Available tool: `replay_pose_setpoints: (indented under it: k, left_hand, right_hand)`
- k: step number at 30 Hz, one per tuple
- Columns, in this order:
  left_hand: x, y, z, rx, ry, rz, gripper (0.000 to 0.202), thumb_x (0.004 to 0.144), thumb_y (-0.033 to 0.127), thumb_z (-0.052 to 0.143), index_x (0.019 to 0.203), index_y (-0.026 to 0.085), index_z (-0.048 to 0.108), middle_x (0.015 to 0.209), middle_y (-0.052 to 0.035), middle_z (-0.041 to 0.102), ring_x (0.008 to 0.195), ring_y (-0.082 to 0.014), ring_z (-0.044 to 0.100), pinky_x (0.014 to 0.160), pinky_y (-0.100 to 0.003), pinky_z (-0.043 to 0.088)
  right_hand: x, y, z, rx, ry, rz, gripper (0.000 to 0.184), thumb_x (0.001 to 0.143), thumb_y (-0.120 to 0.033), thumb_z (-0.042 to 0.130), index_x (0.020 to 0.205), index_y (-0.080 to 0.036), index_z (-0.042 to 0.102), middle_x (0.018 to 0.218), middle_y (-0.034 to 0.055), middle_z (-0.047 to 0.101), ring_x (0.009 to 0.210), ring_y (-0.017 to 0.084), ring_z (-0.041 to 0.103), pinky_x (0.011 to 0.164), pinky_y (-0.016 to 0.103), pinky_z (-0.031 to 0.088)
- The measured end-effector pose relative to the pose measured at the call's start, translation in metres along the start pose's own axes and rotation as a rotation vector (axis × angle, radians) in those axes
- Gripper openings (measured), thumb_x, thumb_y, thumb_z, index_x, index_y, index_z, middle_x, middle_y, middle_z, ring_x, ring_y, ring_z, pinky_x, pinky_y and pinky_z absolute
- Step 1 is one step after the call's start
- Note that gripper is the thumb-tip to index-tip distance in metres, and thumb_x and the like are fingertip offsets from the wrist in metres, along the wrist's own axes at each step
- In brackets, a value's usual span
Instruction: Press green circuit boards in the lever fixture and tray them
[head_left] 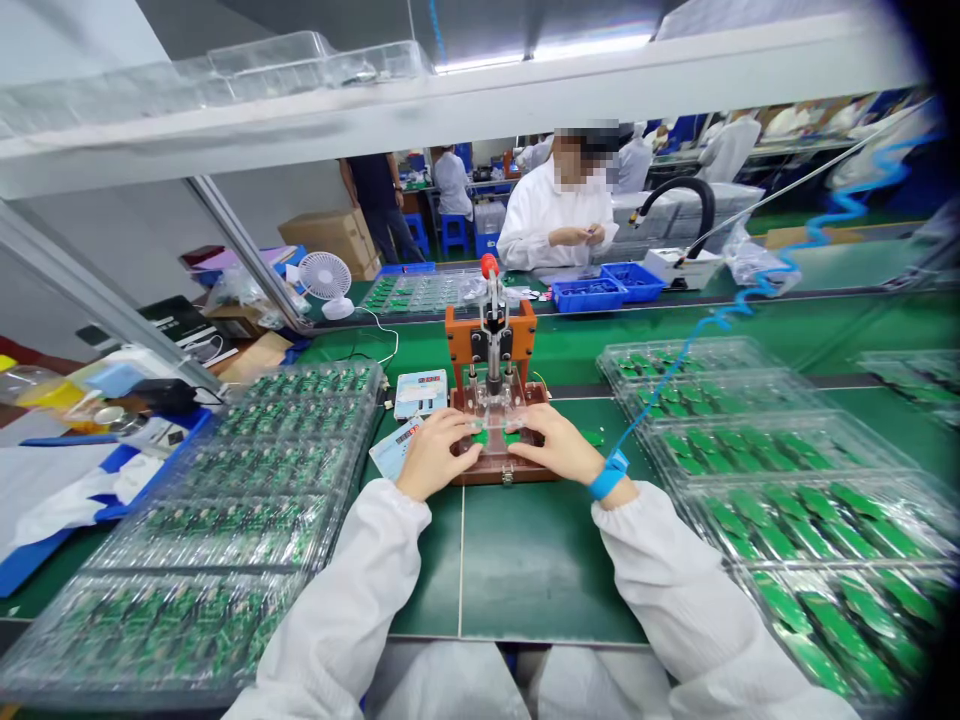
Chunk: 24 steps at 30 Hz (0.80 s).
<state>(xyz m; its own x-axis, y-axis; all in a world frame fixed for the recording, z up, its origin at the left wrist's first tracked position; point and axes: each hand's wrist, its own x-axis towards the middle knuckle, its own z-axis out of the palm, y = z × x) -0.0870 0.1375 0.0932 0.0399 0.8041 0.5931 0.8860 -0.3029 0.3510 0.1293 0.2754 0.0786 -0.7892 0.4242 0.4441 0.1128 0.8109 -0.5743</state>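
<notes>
My left hand [435, 455] and my right hand [547, 445] rest palm down on a clear acrylic and brown jig base [496, 470], with their fingers converging. Between the fingertips show green circuit boards [495, 436], partly covered by my fingers. Whether either hand grips them is hidden. Above stands an orange-framed press fixture [491, 340] with a red knob. A blue wrist strap [609, 474] circles my right wrist. A white-and-blue test unit with small displays [420, 393] sits just beyond my left hand.
Stacked clear trays of green boards [225, 500] lie left and further trays [787, 500] lie right. A blue coiled cord [840, 205] runs across the right. Opposite, a co-worker [555, 225] sits behind blue bins [589, 295]. Overhead, a white shelf [450, 115] crosses the view.
</notes>
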Motion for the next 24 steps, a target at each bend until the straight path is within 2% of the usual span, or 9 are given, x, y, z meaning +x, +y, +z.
replay_pose_setpoints:
  k: [11,15,20,24]
  left_hand:
    - [-0.002,-0.001,0.003,-0.036,-0.033,-0.018,0.012,0.088,0.02,0.068,0.098,0.019,0.074,0.114,-0.0062,0.075,0.122,-0.0296,0.059,0.107,-0.054,0.05]
    - [-0.013,0.002,0.009,-0.022,0.016,-0.03,0.015,0.092,0.024,0.064,0.104,0.019,0.072,0.118,-0.0082,0.073,0.127,-0.0303,0.057,0.107,-0.054,0.05]
    - [-0.043,0.021,0.021,0.038,0.116,-0.069,0.033,0.098,0.029,0.059,0.13,0.019,0.06,0.145,-0.0152,0.055,0.139,-0.0313,0.046,0.112,-0.055,0.044]
    - [-0.061,0.044,0.028,0.023,0.115,0.04,0.034,0.098,0.025,0.057,0.131,0.021,0.058,0.141,-0.0141,0.058,0.14,-0.0312,0.047,0.113,-0.054,0.045]
  right_hand:
    - [-0.005,-0.002,0.003,-0.022,0.011,-0.016,0.02,0.095,-0.04,0.066,0.106,-0.024,0.073,0.112,0.008,0.074,0.117,0.028,0.06,0.104,0.051,0.051]
    - [-0.01,-0.007,0.002,-0.032,0.018,-0.01,0.022,0.098,-0.039,0.062,0.11,-0.024,0.072,0.117,0.0086,0.073,0.121,0.028,0.058,0.106,0.052,0.051]
    - [-0.013,-0.01,0.003,-0.05,0.025,-0.002,0.024,0.099,-0.037,0.06,0.113,-0.022,0.071,0.116,0.0091,0.073,0.127,0.03,0.054,0.108,0.052,0.05]
    - [-0.012,-0.011,0.004,-0.056,0.04,0.0,0.023,0.097,-0.038,0.062,0.112,-0.023,0.072,0.114,0.0083,0.074,0.129,0.03,0.054,0.107,0.052,0.05]
